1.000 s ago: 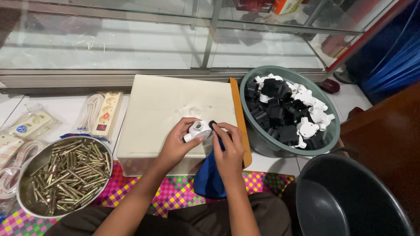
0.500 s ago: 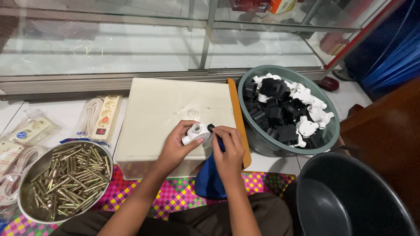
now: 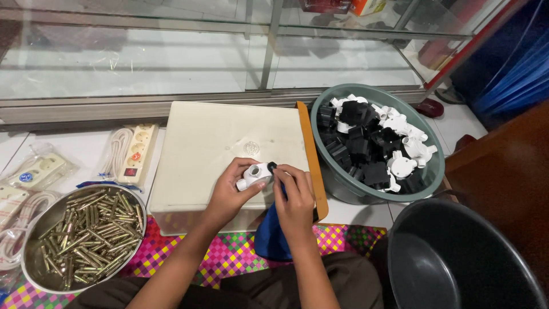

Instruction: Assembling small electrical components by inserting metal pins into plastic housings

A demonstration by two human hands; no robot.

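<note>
Between the earlier pictures and this one, little is being shifted: the white fitting (image 3: pixel 255 173) is being kept above the front part of the cream lid (image 3: pixel 229 143), and the right hand (image 3: pixel 294 197) is being kept against its right end, where the small black piece (image 3: pixel 271 167) is now being pressed by the fingertips instead of being held slightly above it. The fitting, a smooth moulded plastic part with a round body and a short tubular spout, is being gripped from below by the left hand (image 3: pixel 229 191), fingers curled closely round it. The right fingers are being pinched narrowly on the black piece.

The lid is a flat, matt, square slab with rounded corners, and it is being bordered along its right edge by an orange strip (image 3: pixel 312 154). Just beside that strip a grey-green round basin (image 3: pixel 437 166) is being filled with glossy black and white plastic fittings. A dark, smooth bucket (image 3: pixel 457 257) is being shown at the lower right, near the right forearm. At the lower left a shiny steel bowl (image 3: pixel 34 229) is being filled with brassy metal pins, well apart from the hands. Open surface is being left on the rear half of the lid, behind the hands
</note>
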